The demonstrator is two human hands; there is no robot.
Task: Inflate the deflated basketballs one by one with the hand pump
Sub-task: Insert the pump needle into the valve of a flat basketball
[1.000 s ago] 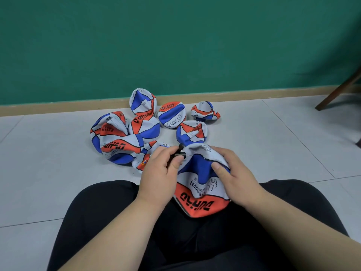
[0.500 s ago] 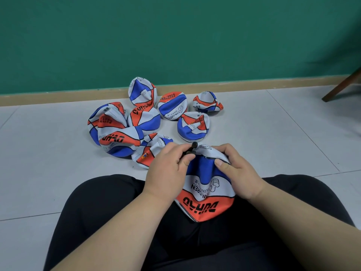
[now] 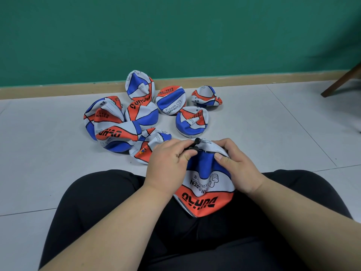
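you sit on the floor (image 3: 48,153) with a flat ball (image 3: 205,200) lying in your lap, on your black trousers (image 3: 109,202). its orange panel with black lettering faces you. a white band with a thumbs-up drawing sits above that, and a blue panel runs up to the crumpled far edge.

your left hand (image 3: 168,163) has its fingers curled in and pinches a small black nozzle (image 3: 195,144) between thumb and fingertips. the nozzle sits right at the ball's far edge, against the white skin there. it cannot be told from this view whether its tip is in the valve. your right hand (image 3: 239,169) grips the same far edge from the other side: the fingers wrap over the top fold and the thumb presses down on the blue panel. the two hands are close together, with the nozzle between them.

beyond your knees lies a pile (image 3: 141,114) of eight more flat balls in the same orange, blue and white, all caved in and creased. the nearest one sits just behind your left hand. the farthest stands near the tan skirting (image 3: 58,90) under the green wall (image 3: 175,36). a brown wooden leg (image 3: 340,83) slants in at the right edge, well apart from the balls.
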